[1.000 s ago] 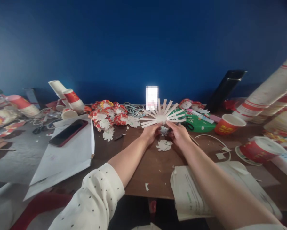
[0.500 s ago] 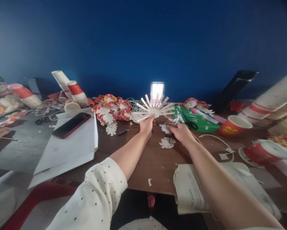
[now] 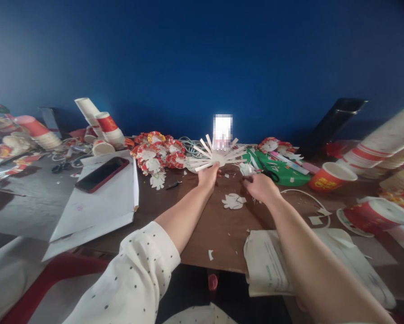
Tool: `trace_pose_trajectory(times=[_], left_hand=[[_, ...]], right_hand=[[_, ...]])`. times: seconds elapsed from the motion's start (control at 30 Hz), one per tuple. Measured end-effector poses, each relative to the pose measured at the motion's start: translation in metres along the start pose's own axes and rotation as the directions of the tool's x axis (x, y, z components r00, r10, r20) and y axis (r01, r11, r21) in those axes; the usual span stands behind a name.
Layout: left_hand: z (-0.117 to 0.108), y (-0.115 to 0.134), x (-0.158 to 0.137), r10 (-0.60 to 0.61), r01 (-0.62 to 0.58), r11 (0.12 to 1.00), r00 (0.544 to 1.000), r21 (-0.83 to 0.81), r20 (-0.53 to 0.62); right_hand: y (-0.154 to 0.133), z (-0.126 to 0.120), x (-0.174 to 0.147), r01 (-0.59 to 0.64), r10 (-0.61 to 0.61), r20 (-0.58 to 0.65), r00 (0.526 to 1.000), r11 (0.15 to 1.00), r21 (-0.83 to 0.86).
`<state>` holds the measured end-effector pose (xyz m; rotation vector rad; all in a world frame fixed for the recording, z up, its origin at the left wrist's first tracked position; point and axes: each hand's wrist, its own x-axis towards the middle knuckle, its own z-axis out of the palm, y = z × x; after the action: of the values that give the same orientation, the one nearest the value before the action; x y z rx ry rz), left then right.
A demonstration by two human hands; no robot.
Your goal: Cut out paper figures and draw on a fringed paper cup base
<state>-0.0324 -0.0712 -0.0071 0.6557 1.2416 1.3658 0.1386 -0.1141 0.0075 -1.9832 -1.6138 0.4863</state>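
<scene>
My left hand [image 3: 208,175] is closed on the middle of a paper cup cut into strips [image 3: 218,157], which fan outward like rays above the table. My right hand [image 3: 261,186] is closed to its right, fingertips pinched at a small white paper flower cutout [image 3: 246,169]. Its fingers partly hide how the cutout is gripped. Just below and between both hands, a second white paper flower [image 3: 233,201] lies flat on the brown table [image 3: 218,234].
Finished red-and-white paper flowers [image 3: 157,153] are heaped behind my left hand. Black scissors [image 3: 272,175] rest on a green sheet [image 3: 291,175] at right. A phone [image 3: 102,174] lies on white paper [image 3: 90,211]. A red cup [image 3: 333,176] stands at right; a folded cloth bag [image 3: 269,263] lies in front.
My right hand has shifted slightly right, and the small white cutout by its fingers has moved up and right. My left hand stays nearly still. The other person's hand at far left has moved away.
</scene>
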Motion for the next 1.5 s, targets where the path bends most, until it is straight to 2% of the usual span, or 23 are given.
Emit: trace_pose_trajectory(times=[0.1,0.2,0.3,0.4,0.5,0.6,0.67,0.73,0.87,0.93,1.0,1.07,1.1,1.13,1.17,1.2,1.23,1.3,1.37,1.4,1.5], left_hand=[[0.003,0.000,-0.005,0.010,-0.012,0.999,1.000,0.049,0.026],[0.005,-0.001,-0.010,-0.010,0.006,0.998,0.997,0.056,0.077],[0.006,-0.001,-0.013,-0.041,0.033,0.998,0.990,0.061,0.138],[0.005,0.000,-0.017,-0.051,0.039,0.997,0.980,0.065,0.192],[0.003,0.003,-0.020,-0.069,0.054,0.995,0.980,0.086,0.185],[-0.001,0.006,-0.019,-0.102,0.083,0.990,0.980,0.113,0.169],[-0.004,0.007,-0.017,-0.111,0.093,0.989,0.980,0.114,0.163],[-0.006,0.006,-0.013,-0.111,0.096,0.989,0.983,0.109,0.148],[-0.011,0.006,-0.009,-0.130,0.113,0.984,0.984,0.139,0.124],[-0.018,0.008,-0.010,-0.139,0.113,0.974,0.983,0.196,0.123],[-0.026,0.013,-0.014,-0.094,0.052,0.948,0.988,0.315,0.119],[-0.034,0.019,-0.020,0.129,-0.117,0.875,0.992,0.471,0.006],[-0.038,0.022,-0.025,0.277,-0.213,0.815,0.960,0.539,-0.041],[-0.040,0.025,-0.029,0.418,-0.315,0.743,0.907,0.591,-0.043],[-0.041,0.027,-0.034,0.535,-0.421,0.660,0.845,0.623,0.004],[-0.041,0.028,-0.039,0.613,-0.528,0.571,0.783,0.629,0.101],[-0.040,0.028,-0.044,0.652,-0.610,0.490,0.731,0.623,0.204],[-0.036,0.024,-0.052,0.622,-0.721,0.333,0.652,0.607,0.433],[-0.032,0.017,-0.057,0.512,-0.783,0.181,0.592,0.595,0.623],[-0.030,0.013,-0.057,0.447,-0.790,0.095,0.577,0.605,0.683],[-0.029,0.003,-0.053,0.272,-0.750,-0.172,0.587,0.638,0.763]], right_hand=[[-0.004,-0.007,-0.003,0.026,-0.022,-0.079,0.997,0.999,0.042],[-0.014,-0.006,-0.010,0.056,-0.039,-0.073,0.997,0.970,0.236],[-0.019,0.002,-0.013,-0.018,0.050,-0.072,0.996,0.919,0.393],[-0.020,0.009,-0.012,-0.062,0.122,-0.094,0.988,0.875,0.480],[-0.017,0.013,-0.009,-0.094,0.199,-0.127,0.972,0.820,0.565],[-0.014,0.015,-0.006,-0.152,0.304,-0.108,0.947,0.715,0.682],[-0.013,0.016,-0.005,-0.165,0.336,-0.101,0.937,0.677,0.718],[-0.012,0.015,-0.005,-0.139,0.316,-0.130,0.940,0.701,0.700],[-0.015,0.009,-0.009,-0.095,0.220,-0.177,0.959,0.842,0.531],[-0.016,0.006,-0.009,-0.107,0.186,-0.154,0.970,0.903,0.415],[-0.014,0.005,-0.008,-0.118,0.166,-0.130,0.978,0.943,0.311],[-0.012,0.006,-0.005,-0.110,0.141,-0.111,0.984,0.964,0.242],[-0.010,0.007,-0.004,-0.108,0.132,-0.101,0.986,0.970,0.217],[-0.009,0.007,-0.003,-0.112,0.132,-0.091,0.987,0.974,0.198],[-0.009,0.008,-0.003,-0.123,0.140,-0.081,0.987,0.975,0.185],[-0.009,0.008,-0.003,-0.135,0.150,-0.073,0.986,0.975,0.178],[-0.009,0.008,-0.003,-0.148,0.162,-0.068,0.984,0.974,0.173],[-0.010,0.007,-0.004,-0.159,0.171,-0.062,0.983,0.973,0.167],[-0.011,0.006,-0.005,-0.136,0.147,-0.068,0.987,0.979,0.149],[-0.010,0.006,-0.005,-0.122,0.133,-0.076,0.988,0.983,0.138],[-0.007,0.008,-0.004,-0.098,0.110,-0.099,0.989,0.988,0.118]])
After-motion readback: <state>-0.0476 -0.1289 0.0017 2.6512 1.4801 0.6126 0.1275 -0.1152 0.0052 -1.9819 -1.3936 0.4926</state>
